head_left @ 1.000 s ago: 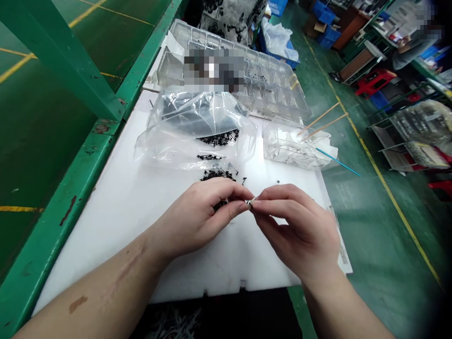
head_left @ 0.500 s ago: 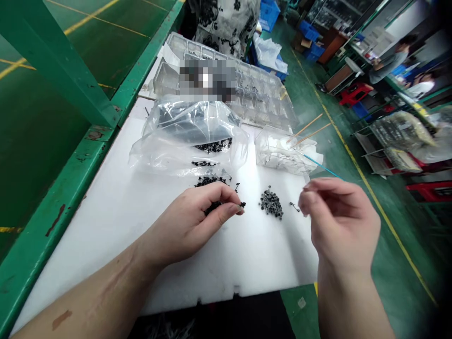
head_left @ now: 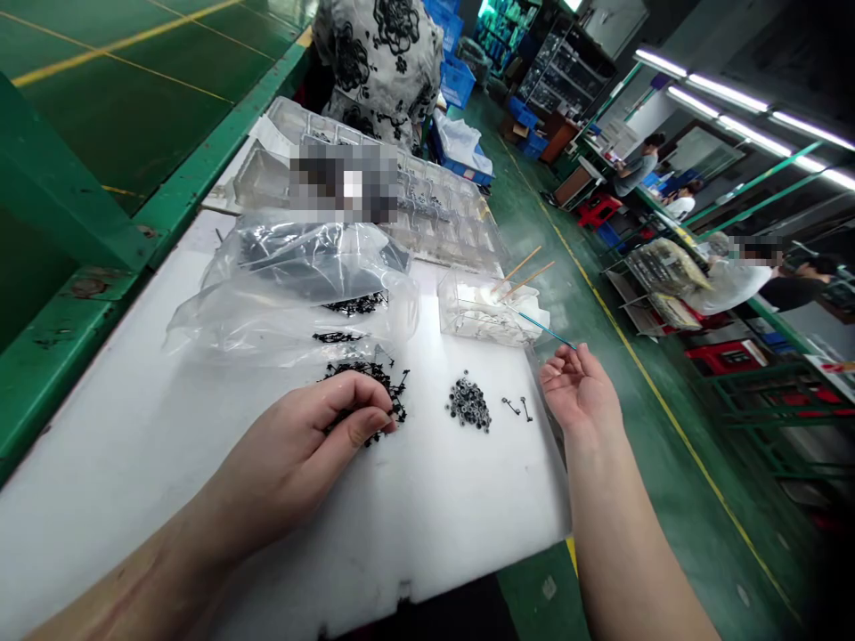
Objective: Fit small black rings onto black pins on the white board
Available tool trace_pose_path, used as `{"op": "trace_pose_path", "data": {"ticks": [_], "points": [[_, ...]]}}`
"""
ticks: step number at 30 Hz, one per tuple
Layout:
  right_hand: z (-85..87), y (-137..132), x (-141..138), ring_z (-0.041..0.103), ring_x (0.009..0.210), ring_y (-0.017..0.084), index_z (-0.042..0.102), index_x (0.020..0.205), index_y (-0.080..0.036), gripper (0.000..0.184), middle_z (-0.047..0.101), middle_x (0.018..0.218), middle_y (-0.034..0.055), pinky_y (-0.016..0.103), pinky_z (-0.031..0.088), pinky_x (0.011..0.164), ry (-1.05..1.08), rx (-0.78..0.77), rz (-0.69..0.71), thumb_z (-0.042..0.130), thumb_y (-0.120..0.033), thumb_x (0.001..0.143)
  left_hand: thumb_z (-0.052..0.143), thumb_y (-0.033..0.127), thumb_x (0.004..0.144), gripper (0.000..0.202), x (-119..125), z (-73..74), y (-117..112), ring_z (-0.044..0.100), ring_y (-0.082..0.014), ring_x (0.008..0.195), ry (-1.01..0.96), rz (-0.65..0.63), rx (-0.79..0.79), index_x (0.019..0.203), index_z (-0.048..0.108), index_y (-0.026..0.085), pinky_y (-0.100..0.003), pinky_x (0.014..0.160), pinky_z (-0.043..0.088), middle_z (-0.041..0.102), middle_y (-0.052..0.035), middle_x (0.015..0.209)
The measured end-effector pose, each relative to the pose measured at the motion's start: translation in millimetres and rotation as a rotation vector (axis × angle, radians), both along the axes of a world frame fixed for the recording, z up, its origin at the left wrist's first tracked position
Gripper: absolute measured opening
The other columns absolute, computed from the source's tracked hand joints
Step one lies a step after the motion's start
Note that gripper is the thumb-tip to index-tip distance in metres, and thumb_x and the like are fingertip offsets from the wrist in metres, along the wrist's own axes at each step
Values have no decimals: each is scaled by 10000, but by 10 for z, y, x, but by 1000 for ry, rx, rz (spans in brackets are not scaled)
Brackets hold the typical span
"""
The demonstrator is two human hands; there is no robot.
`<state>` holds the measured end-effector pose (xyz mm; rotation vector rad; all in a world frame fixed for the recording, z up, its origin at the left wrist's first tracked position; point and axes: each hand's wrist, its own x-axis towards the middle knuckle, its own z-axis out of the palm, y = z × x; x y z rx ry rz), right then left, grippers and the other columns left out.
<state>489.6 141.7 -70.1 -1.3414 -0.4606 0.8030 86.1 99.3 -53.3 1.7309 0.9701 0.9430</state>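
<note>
Heap of black parts under clamped left grip; right grip apart, well aside.

No readable text, label, brand, number or sign anywhere in view.

Bright and even throughout, lit by long white fluorescent ceiling tubes far up and right of the fingers of the right hand. Only a faint, soft shadow under the curled fingers of the left hand on the flat white foam board. Streaky glare on the crumpled clear plastic bag just beyond them. Sharp on the small black plastic parts at the left fingertips. Softer and bowed by wide-angle stretch far right of the right fingers, darkening to black below.
</note>
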Motion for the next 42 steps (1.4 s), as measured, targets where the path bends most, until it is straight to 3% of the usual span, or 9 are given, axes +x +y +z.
{"op": "trace_pose_path", "data": {"ticks": [5, 9, 13, 18, 22, 28, 34, 42], "points": [[3, 114, 109, 467, 553, 78, 565, 879, -230, 397, 559, 727, -64, 224, 441, 487, -174, 45, 29, 845, -501, 953, 571, 292, 1114, 198, -4, 9, -5, 787, -182, 749, -14, 30, 4, 996, 730, 292, -282, 661, 569, 834, 14, 862], [159, -38, 41, 450, 558, 86, 553, 854, -248, 377, 536, 727, -57, 238, 403, 477, -232, 110, 53, 830, -481, 957, 592, 269, 1095, 175, -1, 43, -19, 778, -177, 754, -21, 30, -24, 988, 730, 283, -280, 655, 559, 826, 17, 867], [389, -383, -335, 466, 597, 88, 657, 975, -242, 205, 563, 823, -46, 220, 433, 476, -54, 178, 47, 829, -344, 930, 619, 234, 1078, 152, 27, 107, -34, 742, -151, 746, -50, 31, -55, 974, 725, 266, -261, 658, 539, 796, 37, 848], [578, -765, -910, 550, 707, 108, 742, 1024, -259, 166, 572, 926, -20, 243, 528, 548, 120, 204, 117, 872, -332, 951, 625, 203, 1079, 148, 43, 156, -48, 702, -121, 739, -72, 18, -78, 976, 721, 246, -244, 663, 521, 772, 52, 852], [542, -921, -1137, 509, 693, 105, 770, 1003, -251, 135, 569, 931, -9, 260, 530, 549, 142, 178, 146, 864, -329, 947, 620, 189, 1083, 165, 33, 156, -52, 705, -116, 767, -91, 15, -89, 957, 714, 239, -243, 687, 523, 781, 51, 875], [435, -1030, -1228, 493, 686, 103, 796, 1001, -258, 95, 598, 915, -6, 269, 496, 572, 95, 107, 238, 841, -336, 973, 610, 202, 1094, 161, 17, 132, -68, 724, -117, 794, -140, 9, -146, 985, 718, 250, -240, 725, 539, 804, 59, 888], [488, -1032, -1349, 518, 702, 93, 786, 993, -224, 207, 602, 888, -26, 264, 526, 619, 150, 66, 207, 923, -351, 904, 616, 212, 1100, 157, 21, 145, -69, 706, -118, 792, -129, 15, -167, 989, 720, 249, -244, 721, 528, 794, 60, 890], [443, -975, -1305, 510, 668, 89, 788, 956, -214, 211, 609, 844, -29, 262, 507, 600, 128, 90, 231, 937, -343, 881, 607, 187, 1095, 165, 15, 161, -87, 712, -106, 797, -131, 12, -159, 987, 713, 253, -228, 732, 529, 794, 76, 887]]}}
